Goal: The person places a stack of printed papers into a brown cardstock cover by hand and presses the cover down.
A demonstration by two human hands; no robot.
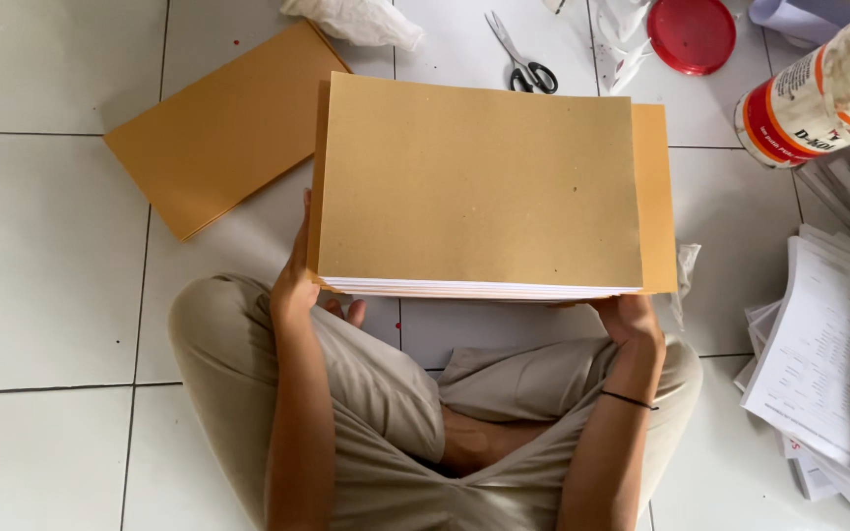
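Both hands under crosswise paper stack (479, 187)

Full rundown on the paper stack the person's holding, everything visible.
The paper stack is a thick block of white sheets under a brown kraft-paper cover, with an orange-brown sheet showing past its right and left edges. It lies roughly flat, held above the white tile floor in front of crossed legs. The left hand grips its left edge; the right hand supports the near right corner from below.
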